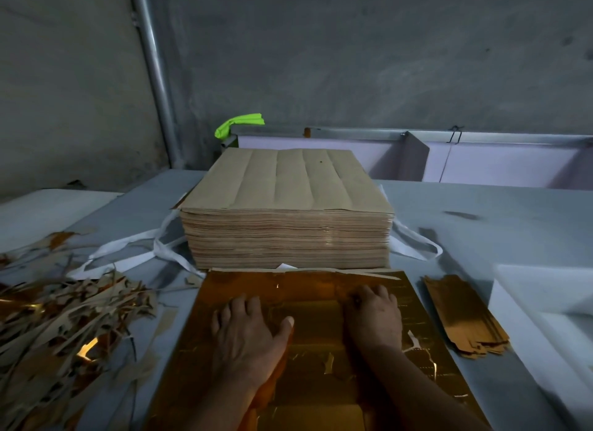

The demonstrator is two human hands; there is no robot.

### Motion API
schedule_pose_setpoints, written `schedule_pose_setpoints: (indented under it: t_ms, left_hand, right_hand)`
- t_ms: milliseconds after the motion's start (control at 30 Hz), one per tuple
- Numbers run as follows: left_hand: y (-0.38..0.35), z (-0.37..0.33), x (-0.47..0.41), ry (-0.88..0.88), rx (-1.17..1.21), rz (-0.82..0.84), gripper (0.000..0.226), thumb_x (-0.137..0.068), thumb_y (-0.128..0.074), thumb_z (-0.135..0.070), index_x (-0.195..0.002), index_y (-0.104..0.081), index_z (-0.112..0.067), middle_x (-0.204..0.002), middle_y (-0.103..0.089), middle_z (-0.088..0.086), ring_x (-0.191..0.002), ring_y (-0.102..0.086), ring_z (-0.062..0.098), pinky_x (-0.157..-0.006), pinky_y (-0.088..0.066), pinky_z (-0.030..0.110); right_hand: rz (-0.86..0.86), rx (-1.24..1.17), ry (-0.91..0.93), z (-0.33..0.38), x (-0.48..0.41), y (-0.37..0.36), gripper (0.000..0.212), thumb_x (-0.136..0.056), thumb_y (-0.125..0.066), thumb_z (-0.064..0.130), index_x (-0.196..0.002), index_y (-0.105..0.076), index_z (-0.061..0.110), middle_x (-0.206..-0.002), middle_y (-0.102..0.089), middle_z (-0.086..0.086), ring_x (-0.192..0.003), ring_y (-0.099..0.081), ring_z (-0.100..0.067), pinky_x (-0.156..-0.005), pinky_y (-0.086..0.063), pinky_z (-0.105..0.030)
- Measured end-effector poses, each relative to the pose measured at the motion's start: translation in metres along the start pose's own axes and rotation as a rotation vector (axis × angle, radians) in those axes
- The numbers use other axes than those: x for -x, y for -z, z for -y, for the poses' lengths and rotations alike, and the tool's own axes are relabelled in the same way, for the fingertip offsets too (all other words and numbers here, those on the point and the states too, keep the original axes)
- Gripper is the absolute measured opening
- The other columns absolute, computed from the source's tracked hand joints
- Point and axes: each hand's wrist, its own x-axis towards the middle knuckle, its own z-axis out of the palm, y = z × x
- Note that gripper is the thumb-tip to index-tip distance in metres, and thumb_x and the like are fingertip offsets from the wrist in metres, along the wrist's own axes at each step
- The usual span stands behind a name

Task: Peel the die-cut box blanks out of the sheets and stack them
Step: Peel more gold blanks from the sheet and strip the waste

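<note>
Far left: heap of trimmed scrap strips on the grey tabletop. Centre: gold die-cut sheet lying flat at the near edge, with a tall stack of brown sheets just behind it. Left hand rests on the sheet, fingers spread flat. Right hand presses the sheet with bent fingers; whether they pinch anything cannot be told. Right: stack of peeled gold blanks.
</note>
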Motion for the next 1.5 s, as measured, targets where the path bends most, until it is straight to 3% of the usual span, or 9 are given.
schedule_pose_setpoints:
  t_ms: [167,500,633,733,833,967,1233,1367,1500]
  left_hand:
    - [0.002,0.000,0.001,0.024,0.041,-0.012,0.097,-0.077,-0.030,-0.085,-0.151,-0.019,-0.023,-0.159,-0.015,0.003,-0.146,-0.014,0.024,-0.120,-0.007,0.044]
    - [0.002,-0.002,0.003,0.061,0.167,-0.080,0.098,-0.077,-0.044,-0.080,-0.150,-0.014,-0.023,-0.154,-0.020,0.004,-0.139,-0.029,0.025,-0.117,-0.026,0.041]
    - [0.006,-0.001,0.003,0.119,0.443,-0.132,0.079,-0.082,-0.062,-0.059,-0.141,-0.025,-0.023,-0.135,-0.036,0.002,-0.112,-0.045,0.014,-0.091,-0.045,0.031]
    - [0.006,0.007,0.000,0.233,0.649,-0.247,0.061,-0.084,-0.069,-0.038,-0.133,-0.036,-0.020,-0.127,-0.043,0.004,-0.099,-0.044,0.010,-0.068,-0.033,0.018]
    - [0.005,0.017,-0.008,0.412,0.803,-0.322,0.052,-0.083,-0.071,-0.024,-0.127,-0.043,-0.019,-0.127,-0.050,0.008,-0.102,-0.056,0.020,-0.071,-0.040,0.023]
    - [0.004,0.027,-0.013,0.584,0.980,-0.392,0.051,-0.080,-0.072,-0.013,-0.123,-0.045,-0.023,-0.118,-0.056,0.008,-0.081,-0.057,0.017,-0.055,-0.045,0.025]
    - [0.010,0.027,-0.014,0.517,1.194,-0.412,0.071,-0.085,-0.061,0.001,-0.138,-0.038,-0.041,-0.148,-0.038,0.001,-0.109,-0.061,0.027,-0.075,-0.060,0.041]
    - [0.005,0.027,-0.013,0.499,1.153,-0.390,0.047,-0.091,-0.060,-0.014,-0.128,-0.044,-0.038,-0.134,-0.052,0.007,-0.095,-0.066,0.025,-0.073,-0.059,0.043]
    - [0.001,0.027,-0.016,0.501,1.224,-0.433,0.024,-0.096,-0.053,-0.022,-0.118,-0.046,-0.029,-0.120,-0.061,0.011,-0.085,-0.069,0.018,-0.060,-0.054,0.024]
  right_hand:
    - [-0.035,-0.327,-0.020,0.003,0.005,0.010,0.005,-0.099,-0.050,0.032,-0.102,-0.054,0.031,-0.101,-0.052,0.010,-0.098,-0.051,-0.010,-0.089,-0.048,-0.033]
    - [-0.153,-0.752,-0.044,-0.005,0.028,0.030,0.017,-0.102,-0.045,0.024,-0.087,-0.053,0.025,-0.084,-0.058,-0.003,-0.080,-0.057,-0.023,-0.072,-0.051,-0.040]
    - [-0.161,-0.814,-0.039,-0.011,0.034,0.033,0.021,-0.102,-0.046,0.018,-0.082,-0.052,0.019,-0.081,-0.056,-0.010,-0.080,-0.056,-0.034,-0.068,-0.049,-0.043]
    - [-0.162,-0.863,-0.072,-0.014,0.038,0.034,0.026,-0.102,-0.046,0.020,-0.077,-0.052,0.022,-0.080,-0.058,-0.012,-0.081,-0.056,-0.036,-0.069,-0.049,-0.043]
    - [-0.172,-0.929,-0.162,-0.016,0.040,0.037,0.028,-0.101,-0.046,0.026,-0.074,-0.054,0.028,-0.084,-0.059,-0.013,-0.084,-0.058,-0.034,-0.076,-0.052,-0.050]
    - [-0.214,-0.951,-0.229,-0.022,0.039,0.038,0.025,-0.098,-0.048,0.023,-0.074,-0.055,0.026,-0.083,-0.059,-0.013,-0.082,-0.057,-0.033,-0.074,-0.049,-0.047]
    - [-0.232,-0.998,-0.314,-0.025,0.039,0.039,0.023,-0.097,-0.045,0.023,-0.076,-0.054,0.020,-0.080,-0.056,-0.013,-0.079,-0.055,-0.033,-0.070,-0.045,-0.043]
    - [-0.172,-0.971,-0.307,-0.023,0.037,0.041,0.020,-0.099,-0.045,0.025,-0.083,-0.054,0.016,-0.081,-0.057,-0.012,-0.079,-0.056,-0.033,-0.070,-0.046,-0.043]
    - [-0.055,-0.656,-0.235,-0.016,0.032,0.048,0.002,-0.099,-0.053,0.029,-0.097,-0.054,0.029,-0.100,-0.064,-0.003,-0.092,-0.062,-0.021,-0.084,-0.051,-0.044]
